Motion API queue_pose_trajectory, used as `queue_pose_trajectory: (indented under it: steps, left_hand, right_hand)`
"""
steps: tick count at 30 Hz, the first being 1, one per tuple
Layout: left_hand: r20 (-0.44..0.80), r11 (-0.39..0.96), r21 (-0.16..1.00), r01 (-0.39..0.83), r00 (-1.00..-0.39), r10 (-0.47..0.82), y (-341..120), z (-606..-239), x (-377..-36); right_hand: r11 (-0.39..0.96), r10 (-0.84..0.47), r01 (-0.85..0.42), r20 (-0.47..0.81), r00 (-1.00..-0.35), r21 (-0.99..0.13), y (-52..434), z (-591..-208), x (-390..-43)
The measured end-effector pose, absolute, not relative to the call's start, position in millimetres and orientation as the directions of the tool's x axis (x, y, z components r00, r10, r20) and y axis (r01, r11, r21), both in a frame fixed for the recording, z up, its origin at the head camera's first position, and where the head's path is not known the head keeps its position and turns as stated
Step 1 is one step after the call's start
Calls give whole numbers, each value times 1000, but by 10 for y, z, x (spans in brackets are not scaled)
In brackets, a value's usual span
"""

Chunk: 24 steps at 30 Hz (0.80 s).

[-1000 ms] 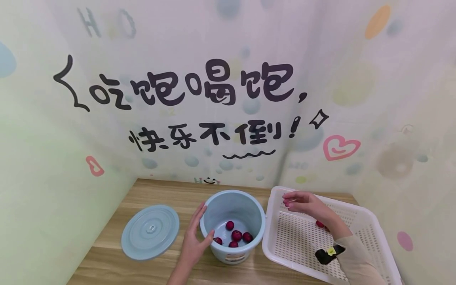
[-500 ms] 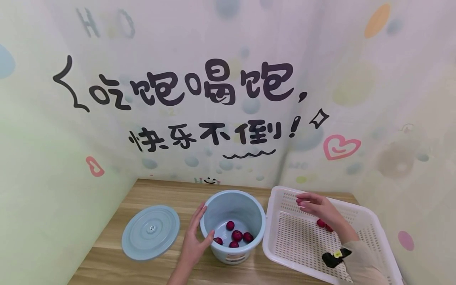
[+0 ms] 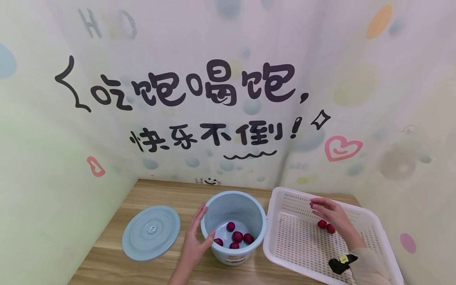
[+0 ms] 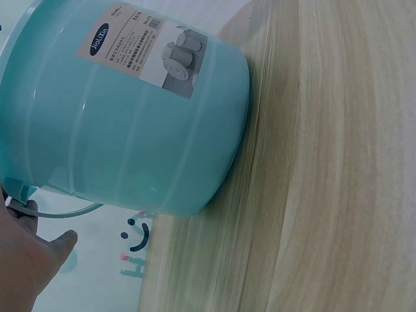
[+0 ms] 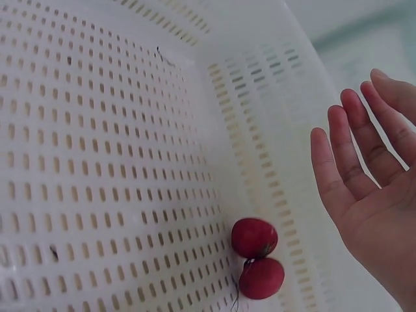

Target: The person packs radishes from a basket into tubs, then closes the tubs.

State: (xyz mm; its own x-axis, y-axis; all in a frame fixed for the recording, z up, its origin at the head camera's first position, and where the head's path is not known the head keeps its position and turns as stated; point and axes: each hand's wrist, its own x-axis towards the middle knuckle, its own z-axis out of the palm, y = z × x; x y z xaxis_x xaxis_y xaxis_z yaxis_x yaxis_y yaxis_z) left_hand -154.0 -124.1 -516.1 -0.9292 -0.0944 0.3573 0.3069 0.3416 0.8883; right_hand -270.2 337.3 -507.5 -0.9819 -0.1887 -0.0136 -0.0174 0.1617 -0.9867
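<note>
In the head view, my left hand [image 3: 194,241] rests at the left side of a light blue bucket [image 3: 233,259], fingers spread along its rim and thumb at the near edge. Several small round red radishes [image 3: 237,236] lie at the bucket's bottom. My right hand [image 3: 336,217] hovers over a white perforated plastic basket [image 3: 285,261]. Seen from the right wrist, its fingers are extended and hold nothing. Two red radishes [image 5: 254,238] touch each other in the basket, below that hand. The left wrist view shows the bucket's labelled side [image 4: 130,130] and part of the left hand.
A round light blue lid [image 3: 151,232] lies on the wooden table [image 3: 142,194] to the left of the bucket. Behind the table hangs a white printed backdrop [image 3: 199,39]. The basket's left rim stands close beside the bucket.
My right hand has moved rightward over the basket, away from the bucket, and both radishes there now show more fully. My left hand and the bucket have stayed in place.
</note>
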Motion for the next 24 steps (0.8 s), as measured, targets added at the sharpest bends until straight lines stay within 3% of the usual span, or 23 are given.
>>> queue_pose_trajectory:
  steps: [11,24]
  left_hand:
    - [334,341,896,284,-937,-98,-1232,-5142,-1531]
    - [357,365,881,300,-929,-97,-1233,-5167,-1536]
  right_hand:
    - [188,-139,-1,-26,-990,-982,3609,-5227,-2684]
    - [427,-31,96,-121,-992,-899,3745,-5309,-2651]
